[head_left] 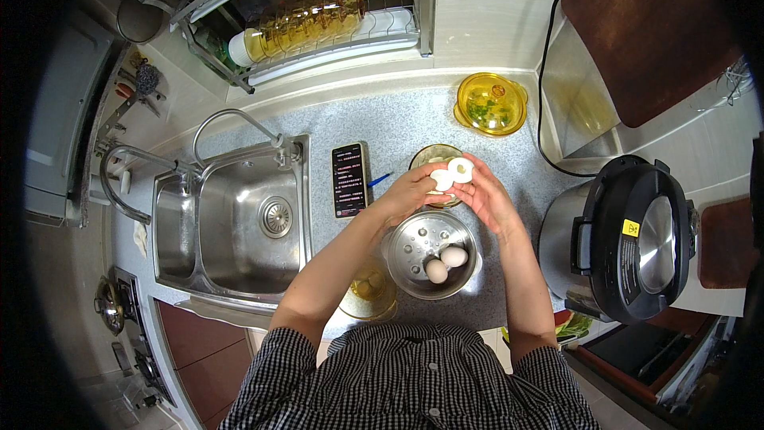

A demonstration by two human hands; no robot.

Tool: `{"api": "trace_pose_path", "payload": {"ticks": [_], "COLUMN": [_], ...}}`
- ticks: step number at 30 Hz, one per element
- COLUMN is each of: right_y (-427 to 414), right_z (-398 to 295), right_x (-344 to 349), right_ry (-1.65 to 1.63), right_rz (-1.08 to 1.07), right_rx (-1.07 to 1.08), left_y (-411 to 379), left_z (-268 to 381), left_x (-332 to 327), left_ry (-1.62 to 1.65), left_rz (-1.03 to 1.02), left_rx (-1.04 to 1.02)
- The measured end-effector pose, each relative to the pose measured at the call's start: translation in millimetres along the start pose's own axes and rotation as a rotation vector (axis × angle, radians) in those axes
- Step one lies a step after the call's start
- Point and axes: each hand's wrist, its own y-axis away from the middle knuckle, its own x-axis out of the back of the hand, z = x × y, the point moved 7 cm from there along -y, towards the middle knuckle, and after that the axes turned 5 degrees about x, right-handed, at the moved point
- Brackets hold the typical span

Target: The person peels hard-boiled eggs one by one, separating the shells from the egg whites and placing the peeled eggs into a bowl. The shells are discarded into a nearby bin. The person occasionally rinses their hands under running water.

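Observation:
Two pieces of peeled boiled egg white are in my hands, above a glass bowl [440, 151]. My left hand [416, 187] holds the left piece of egg white [441, 180] between thumb and fingers. In my right hand [486, 194] is the right piece [461, 170], which shows a hollow in its middle. The bowl under them holds pale pieces, partly hidden by my hands. Nearer to me stands a round steel steamer pan [412, 278] with raised holes in its bottom; a white egg [454, 257] and a light brown egg [436, 271] lie in it, in their shells.
A phone [349, 180] and a blue pen-like tool [379, 180] lie between the bowl and the steel sink [245, 251]. Behind stands a lidded amber glass pot [492, 104]. An electric pressure cooker [621, 239] stands at the right. Left of the pan is an amber glass vessel [369, 289].

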Motion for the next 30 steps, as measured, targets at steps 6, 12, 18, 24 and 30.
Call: {"api": "trace_pose_path", "payload": {"ticks": [6, 12, 18, 24, 30], "right_y": [-5.1, -7.0, -14.4, -0.9, -2.1], "right_z": [6.9, 6.9, 11.6, -15.4, -9.9], "right_x": [18.8, 6.5, -4.6, -37.4, -28.4], "right_ry": [-0.238, -0.093, 0.379, 1.113, 1.202], "right_rz": [0.038, 0.014, 0.016, 0.081, 0.169], "right_rx": [-0.006, -0.064, 0.043, 0.369, 0.459], "left_y": [-3.4, -4.9, -4.2, -4.7, -6.2], "left_z": [-1.3, 14.8, 9.1, 5.4, 5.4], "left_x": [9.8, 13.3, 16.6, 21.7, 15.3], "left_ry": [-0.182, -0.665, -0.312, -0.252, -0.164], "left_rz": [0.046, 0.236, 0.237, 0.318, 0.386], "left_rx": [-0.081, -0.346, -0.258, -0.336, -0.353]}}
